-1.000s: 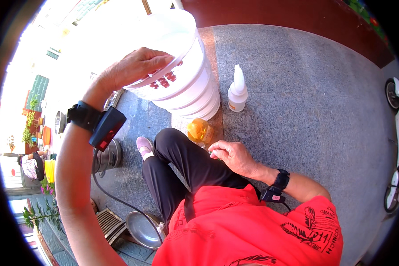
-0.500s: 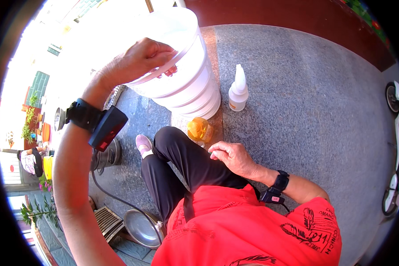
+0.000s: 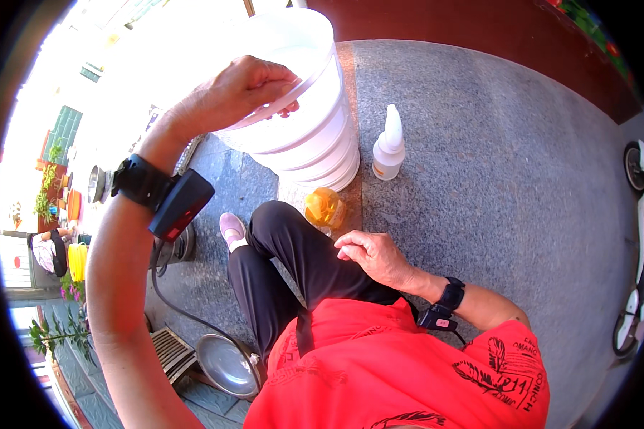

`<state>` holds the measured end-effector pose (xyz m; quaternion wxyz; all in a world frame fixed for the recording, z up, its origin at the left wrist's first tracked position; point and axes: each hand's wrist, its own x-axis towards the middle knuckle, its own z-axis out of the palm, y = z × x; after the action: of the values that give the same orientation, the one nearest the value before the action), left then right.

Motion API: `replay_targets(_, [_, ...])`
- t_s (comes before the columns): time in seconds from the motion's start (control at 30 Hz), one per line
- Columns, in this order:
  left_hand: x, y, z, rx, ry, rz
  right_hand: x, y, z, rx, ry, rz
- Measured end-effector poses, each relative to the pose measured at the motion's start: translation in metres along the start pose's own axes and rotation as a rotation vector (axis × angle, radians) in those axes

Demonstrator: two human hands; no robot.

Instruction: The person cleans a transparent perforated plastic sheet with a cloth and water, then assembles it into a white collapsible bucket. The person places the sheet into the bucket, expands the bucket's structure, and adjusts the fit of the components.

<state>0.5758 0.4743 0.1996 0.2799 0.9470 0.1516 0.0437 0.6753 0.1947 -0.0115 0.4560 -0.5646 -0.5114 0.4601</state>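
Note:
My left hand [image 3: 257,86] is closed over the near rim of a tall white plastic bucket [image 3: 311,136], thumb outside and fingertips showing past the edge. The ribbed bucket stands on the floor or a little tilted; I cannot tell which. Above my right thigh hangs my right hand [image 3: 373,256], its fingers curled in with nothing visible in them. Between that hand and the bucket's base is a see-through orange bottle [image 3: 325,208]. A white spray bottle [image 3: 388,146] stands upright to the right of the bucket.
A metal basin [image 3: 227,365] and a slatted wooden stool [image 3: 170,352] are at the lower left, with a dark hose [image 3: 186,313] running past them. Behind my left forearm sits a metal pot [image 3: 183,245]. A white and black wheeled thing [image 3: 640,250] lies at the far right.
My left hand and the bucket's rim have shifted slightly to the right in view. My right hand stays almost where it was.

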Motion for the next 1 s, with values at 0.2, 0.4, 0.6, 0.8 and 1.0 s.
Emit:
replay_targets(0.2, [0.004, 0.001, 0.001, -0.067, -0.005, -0.108, 0.000, -0.004, 0.004, 0.013, -0.022, 0.013])
replay_targets(0.4, [0.014, -0.006, 0.010, 0.101, 0.278, -0.042, -0.001, -0.004, 0.006, 0.016, -0.038, 0.022])
replay_targets(0.6, [0.019, 0.004, 0.005, 0.163, 0.554, -0.123, -0.002, -0.001, 0.007, 0.022, -0.042, 0.037])
replay_targets(0.8, [0.010, -0.006, -0.015, 0.052, 0.695, -0.085, -0.001, 0.000, 0.010, 0.046, -0.049, 0.042])
replay_targets(1.0, [-0.004, -0.020, -0.032, 0.013, 0.718, 0.086, -0.001, -0.001, 0.011, 0.027, -0.068, 0.036])
